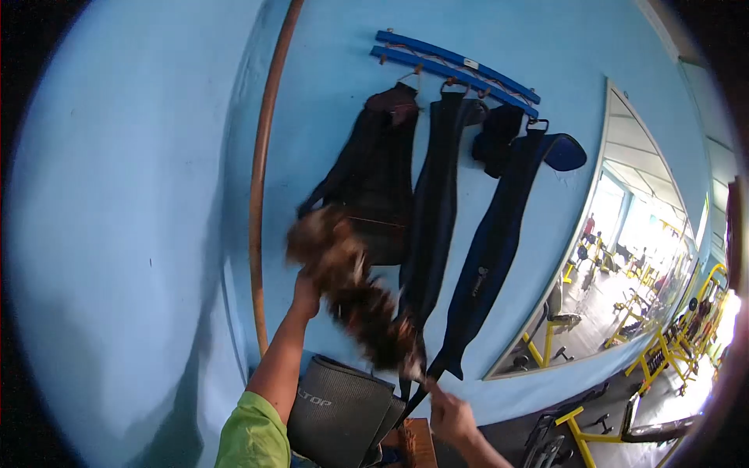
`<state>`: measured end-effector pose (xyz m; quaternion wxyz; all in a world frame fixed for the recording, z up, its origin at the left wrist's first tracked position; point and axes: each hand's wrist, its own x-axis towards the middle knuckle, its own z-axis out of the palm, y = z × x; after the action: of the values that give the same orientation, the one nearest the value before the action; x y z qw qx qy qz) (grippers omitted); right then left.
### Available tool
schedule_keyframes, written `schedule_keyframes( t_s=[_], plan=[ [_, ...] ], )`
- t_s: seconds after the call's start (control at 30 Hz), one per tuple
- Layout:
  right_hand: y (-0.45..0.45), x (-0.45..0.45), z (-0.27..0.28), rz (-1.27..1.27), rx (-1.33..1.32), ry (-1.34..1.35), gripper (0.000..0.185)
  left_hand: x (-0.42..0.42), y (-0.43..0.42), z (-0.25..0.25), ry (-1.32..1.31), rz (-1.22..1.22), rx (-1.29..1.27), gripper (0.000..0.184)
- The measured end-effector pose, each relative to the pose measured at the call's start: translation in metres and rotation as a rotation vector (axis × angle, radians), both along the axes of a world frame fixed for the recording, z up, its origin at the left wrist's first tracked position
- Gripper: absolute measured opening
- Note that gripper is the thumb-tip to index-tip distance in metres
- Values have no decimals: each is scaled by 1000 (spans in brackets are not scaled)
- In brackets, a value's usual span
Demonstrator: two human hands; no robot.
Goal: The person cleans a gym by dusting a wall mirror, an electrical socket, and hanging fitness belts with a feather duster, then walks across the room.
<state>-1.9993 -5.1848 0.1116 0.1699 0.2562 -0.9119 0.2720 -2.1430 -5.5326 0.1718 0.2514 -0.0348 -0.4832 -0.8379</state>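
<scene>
A brown feather duster (367, 312), blurred by motion, slants across the middle of the view in front of a hanging black bag (382, 179). At its lower end, my right hand (451, 413) is closed around the thin handle. My left hand (307, 295) is raised by the bag's lower left side, its fingers hidden behind the feathers. Beside the bag, two long dark weightlifting belts (433, 210) (491, 249) hang from hooks on a blue rack (460, 70).
A wooden pole (260, 179) leans against the blue wall at the left. Below stand a rolled grey mat (343, 409) and a wooden box (421, 443). At the right are a wall mirror (608, 257) and yellow gym machines (581, 441).
</scene>
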Motion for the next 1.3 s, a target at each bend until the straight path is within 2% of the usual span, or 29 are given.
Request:
schedule_keyframes(
  t_s=[0.07,0.13,0.17,0.2,0.27,0.3,0.33,0.4,0.43,0.5,0.53,0.57,0.63,0.67,0.7,0.73,0.77,0.8,0.83,0.87,0.9,0.93,1.0,1.07,1.1,1.13,1.2,1.27,1.3],
  plan=[
    [5,12,-13,55,-98,61,39,-1,-8,-5,-303,-153,362,47],
    [12,18,-7,-71,-230,73,38,-4,4,0,-105,-79,98,53],
    [15,2,-17,-103,-240,254,34,-6,1,2,-34,-226,56,56],
    [14,4,-17,-122,-240,240,34,-5,5,3,-50,-243,54,56],
    [6,7,-15,-169,-430,-46,30,0,10,9,-36,-189,29,58],
    [7,16,-21,-110,-434,-141,28,2,12,13,-74,-202,80,52],
    [6,22,-42,-95,-356,-121,28,1,11,12,-74,-199,79,52],
    [26,40,-84,39,-383,-291,29,2,7,10,92,-136,1,45],
    [40,43,-99,51,-376,-286,29,3,2,10,100,-124,5,45],
    [72,47,-104,128,-306,162,34,3,-9,11,35,-23,-82,34],
    [79,52,-87,61,-572,8,31,3,-11,10,-7,18,-130,29],
    [89,47,-67,52,-418,244,34,7,-2,23,-68,69,-158,28],
    [66,57,10,-129,-413,425,32,-1,-1,18,-8,60,-160,27],
    [64,44,32,-124,-303,629,35,-3,4,18,29,57,-130,29],
    [51,56,70,-230,-399,281,36,-3,11,17,31,47,-132,29],
    [39,51,86,-238,-401,285,36,-3,22,16,205,180,-216,32],
    [30,46,97,-139,-305,408,37,-3,31,16,383,316,-299,36],
    [21,41,109,-39,-208,530,40,1,36,19,391,313,-301,36],
    [14,41,126,-40,-210,538,40,8,41,23,440,590,-597,37],
    [7,46,145,-105,-32,429,42,13,46,25,476,873,-892,38],
    [2,47,160,-168,145,317,44,17,51,23,602,963,-926,33],
    [0,39,169,-162,143,323,44,19,55,22,605,971,-926,33],
    [6,18,186,-262,98,630,50,22,63,24,363,865,-1018,31],
    [8,9,204,-260,-60,678,51,23,67,25,418,900,-1028,31],
    [4,25,213,-310,54,598,50,28,69,29,434,909,-1111,31],
    [0,41,218,-300,55,602,50,30,70,32,451,917,-1196,32],
    [-3,69,222,-321,574,427,48,23,69,33,459,942,-1212,30],
    [-1,79,228,-303,577,415,50,16,68,35,615,1016,-1288,29],
    [4,79,230,-351,504,510,52,14,68,32,610,1006,-1287,29]
  ],
)
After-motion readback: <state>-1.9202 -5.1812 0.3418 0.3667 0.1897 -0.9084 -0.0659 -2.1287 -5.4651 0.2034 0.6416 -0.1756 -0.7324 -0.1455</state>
